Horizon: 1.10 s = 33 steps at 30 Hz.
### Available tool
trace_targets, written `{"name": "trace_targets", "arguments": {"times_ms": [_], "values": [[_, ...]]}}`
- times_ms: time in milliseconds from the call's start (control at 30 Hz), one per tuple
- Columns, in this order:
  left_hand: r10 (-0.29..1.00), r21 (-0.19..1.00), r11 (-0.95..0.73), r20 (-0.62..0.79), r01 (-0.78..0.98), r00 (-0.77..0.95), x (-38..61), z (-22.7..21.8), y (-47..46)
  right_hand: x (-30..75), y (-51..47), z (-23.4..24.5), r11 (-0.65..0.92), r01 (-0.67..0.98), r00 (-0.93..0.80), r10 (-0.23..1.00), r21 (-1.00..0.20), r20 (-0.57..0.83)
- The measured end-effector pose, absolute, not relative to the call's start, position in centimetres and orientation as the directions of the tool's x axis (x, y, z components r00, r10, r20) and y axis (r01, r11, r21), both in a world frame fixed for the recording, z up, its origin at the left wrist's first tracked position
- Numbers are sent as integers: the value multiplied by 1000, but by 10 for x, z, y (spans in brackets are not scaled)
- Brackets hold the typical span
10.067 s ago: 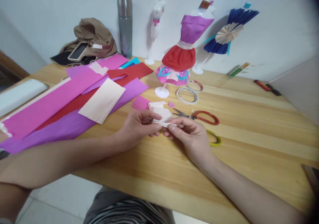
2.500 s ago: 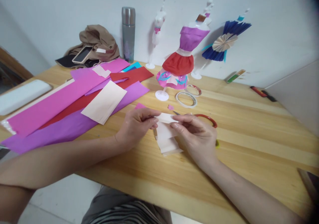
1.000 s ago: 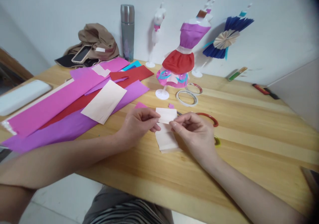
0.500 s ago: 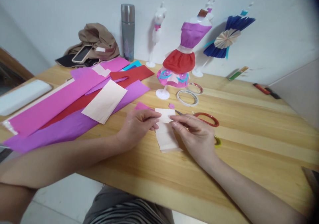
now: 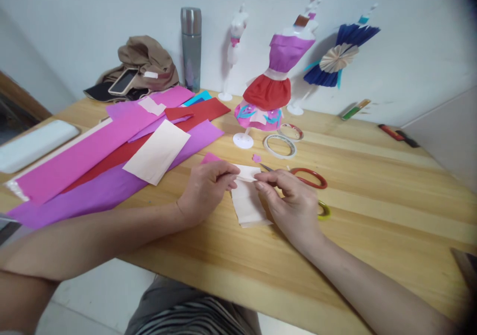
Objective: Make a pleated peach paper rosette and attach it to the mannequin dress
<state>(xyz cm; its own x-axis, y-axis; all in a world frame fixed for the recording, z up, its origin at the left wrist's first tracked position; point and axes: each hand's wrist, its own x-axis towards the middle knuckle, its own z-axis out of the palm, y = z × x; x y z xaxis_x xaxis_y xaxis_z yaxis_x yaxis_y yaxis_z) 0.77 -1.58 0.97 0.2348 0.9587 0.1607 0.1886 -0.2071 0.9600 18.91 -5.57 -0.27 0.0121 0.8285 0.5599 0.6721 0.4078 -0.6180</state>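
Both hands pinch a folded strip of cream crepe paper (image 5: 246, 201) that lies on the wooden table (image 5: 372, 215). My left hand (image 5: 205, 186) grips the top fold from the left with thumb and fingers closed. My right hand (image 5: 294, 203) pinches the same top fold from the right. The lower part of the strip rests flat on the table between my hands. Red-handled scissors (image 5: 309, 176) lie just behind my right hand, partly hidden by it.
Pink, purple and red crepe sheets (image 5: 93, 161) with a cream sheet (image 5: 158, 151) cover the left. A dressed paper mannequin (image 5: 270, 86), tape rings (image 5: 279, 146), a steel flask (image 5: 191, 46), a brown bag with phone (image 5: 141, 69) and a white case (image 5: 33, 143) stand around.
The top fold of the cream strip has been pressed lower and flatter toward the table. My hands have drawn slightly closer together over it.
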Motion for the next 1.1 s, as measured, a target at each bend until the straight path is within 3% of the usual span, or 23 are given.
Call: {"name": "trace_targets", "arguments": {"times_ms": [167, 300, 467, 567, 1100], "values": [[960, 962, -186, 135, 198, 246, 8, 9, -16, 188, -56, 0, 393, 685, 5, 839, -614, 544], [968, 995, -40, 16, 91, 249, 10, 7, -16, 189, -56, -2, 301, 663, 80, 882, -685, 465], [966, 994, 88, -71, -60, 248, 12, 10, -17, 187, -54, -6, 206, 437, 187, 932, -876, 312], [963, 990, 109, -84, -85, 254, 12, 13, -17, 186, -53, -9, 195, 310, 225, 936, -931, 271], [959, 984, 155, -128, -87, 253, 12, 14, -15, 189, -52, -13, 127, 206, 233, 957, -970, 175]]}}
